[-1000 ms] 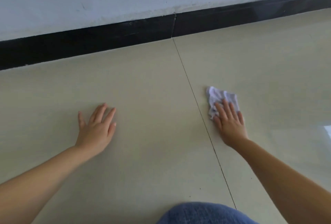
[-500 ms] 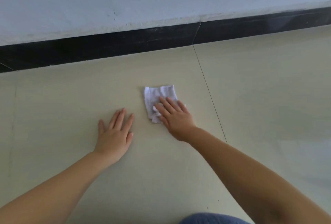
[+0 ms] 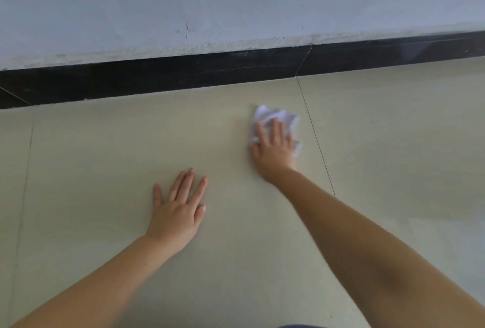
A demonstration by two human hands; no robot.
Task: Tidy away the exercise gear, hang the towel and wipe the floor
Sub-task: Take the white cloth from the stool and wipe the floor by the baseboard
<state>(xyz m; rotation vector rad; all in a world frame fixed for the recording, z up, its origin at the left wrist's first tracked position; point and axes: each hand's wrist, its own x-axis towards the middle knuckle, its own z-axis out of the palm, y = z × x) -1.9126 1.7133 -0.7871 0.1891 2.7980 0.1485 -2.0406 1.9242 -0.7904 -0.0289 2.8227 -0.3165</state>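
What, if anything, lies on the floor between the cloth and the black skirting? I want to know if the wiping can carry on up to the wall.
Nothing visible does. The right hand presses the white cloth flat on the floor, and the strip of tile between it and the black skirting shows only bare tile. The left hand rests flat, nearer the person.

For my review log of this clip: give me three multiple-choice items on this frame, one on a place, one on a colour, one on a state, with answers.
1. Where does the cloth lie?
A. left of the tile joint
B. on the skirting
C. under the left hand

2. What colour is the skirting?
A. white
B. black
C. beige

3. How is the left hand?
A. gripping the cloth
B. raised in a fist
C. flat on the floor

Answers:
1 A, the joint runs just right of the cloth.
2 B, a dark band under the pale wall.
3 C, its fingers are straight and spread; the right hand presses the cloth.
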